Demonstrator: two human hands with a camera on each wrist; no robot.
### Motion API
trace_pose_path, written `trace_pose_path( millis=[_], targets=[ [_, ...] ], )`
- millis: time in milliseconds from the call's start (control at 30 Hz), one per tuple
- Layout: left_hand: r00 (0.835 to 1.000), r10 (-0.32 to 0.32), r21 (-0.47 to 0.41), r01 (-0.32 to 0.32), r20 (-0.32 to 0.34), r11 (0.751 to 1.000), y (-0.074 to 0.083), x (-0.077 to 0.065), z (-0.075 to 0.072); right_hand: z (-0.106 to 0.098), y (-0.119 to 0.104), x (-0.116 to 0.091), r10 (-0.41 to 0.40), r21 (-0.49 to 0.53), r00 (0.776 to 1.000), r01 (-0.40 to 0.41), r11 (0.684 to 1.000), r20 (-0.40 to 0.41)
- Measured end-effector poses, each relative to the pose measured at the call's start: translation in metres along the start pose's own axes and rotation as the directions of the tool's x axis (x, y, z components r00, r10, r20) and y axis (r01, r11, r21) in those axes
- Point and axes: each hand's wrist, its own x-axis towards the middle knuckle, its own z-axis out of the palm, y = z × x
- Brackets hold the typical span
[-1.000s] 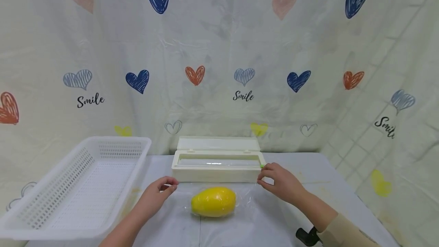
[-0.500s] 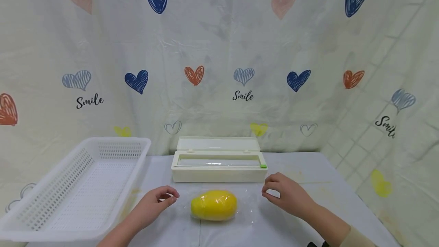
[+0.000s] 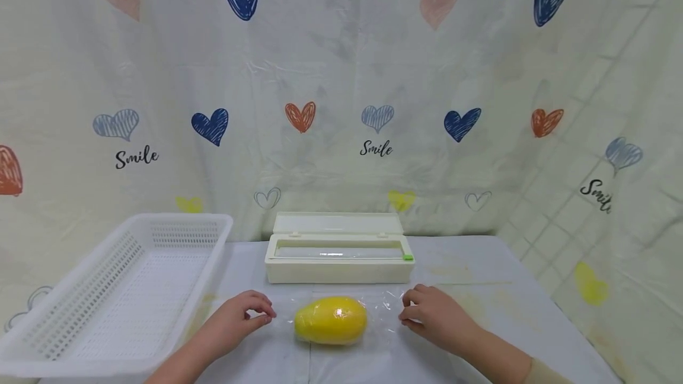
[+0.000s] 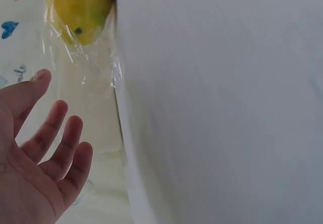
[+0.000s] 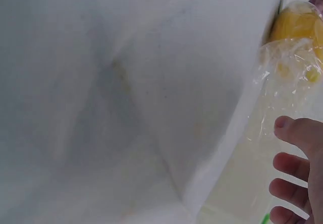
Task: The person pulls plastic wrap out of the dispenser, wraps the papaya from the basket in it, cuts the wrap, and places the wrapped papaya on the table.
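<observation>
A yellow papaya-shaped fruit lies on its side in the middle of the table, its narrower end toward the left. Clear plastic film covers it, wrinkled and shiny, with loose edges spreading out on both sides. My left wrist view shows the fruit's tip through the film, with a small dark spot and a greenish tint. To the left of the fruit, just beside the film, is the left hand; its fingers are gently bent and spread apart, the thumb held away from them, and it grips nothing that I can see. To the right, near the film's other edge, is the right hand, its fingers bent with gaps between them and the thumb apart; I cannot tell whether it touches the film. A beige sleeve shows on the right forearm. Just behind the fruit sits a long, cream-coloured film dispenser, its lid raised at the back, a film roll inside and a bright green slider at the right end of its front edge. At the far left is a large white plastic basket with slotted sides. Beyond everything hangs a pale curtain printed with coloured hearts and the word "Smile".
</observation>
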Motion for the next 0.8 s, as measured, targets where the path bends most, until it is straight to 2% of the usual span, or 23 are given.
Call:
trace_pose_path(
  millis=[100, 167, 267, 333, 400, 533, 700, 800],
  targets=[
    [1.000, -0.024, -0.004, 0.024, -0.003, 1.000, 0.002, 0.001, 0.001, 0.001, -0.003, 0.002, 0.030, 0.004, 0.996, -0.031, 1.000, 0.080],
    [0.998, -0.056, -0.043, 0.056, 0.003, 0.998, 0.001, 0.002, 0.002, 0.000, -0.005, 0.004, 0.084, 0.018, 0.983, -0.088, 0.996, 0.161],
    [0.994, -0.105, -0.128, 0.107, 0.024, 0.986, -0.001, 0.003, 0.003, -0.004, -0.009, 0.005, 0.201, 0.035, 0.937, -0.220, 0.975, 0.285],
    [0.990, -0.129, -0.183, 0.136, 0.050, 0.974, -0.002, 0.003, 0.001, -0.007, -0.010, 0.004, 0.276, 0.036, 0.905, -0.303, 0.952, 0.324],
    [0.988, -0.138, -0.226, 0.152, 0.075, 0.962, -0.003, 0.002, 0.000, -0.010, -0.011, 0.001, 0.331, 0.035, 0.885, -0.361, 0.932, 0.327],
    [0.980, -0.158, -0.281, 0.186, 0.118, 0.941, -0.004, 0.000, -0.002, -0.015, -0.012, -0.006, 0.401, 0.059, 0.867, -0.436, 0.898, 0.296],
    [0.974, -0.179, -0.301, 0.214, 0.141, 0.929, -0.003, -0.004, -0.002, -0.019, -0.011, -0.012, 0.479, 0.102, 0.825, -0.527, 0.844, 0.298],
    [0.973, -0.165, -0.319, 0.209, 0.158, 0.925, -0.003, -0.005, -0.002, -0.021, -0.011, -0.016, 0.522, 0.113, 0.803, -0.570, 0.814, 0.289]
  ],
)
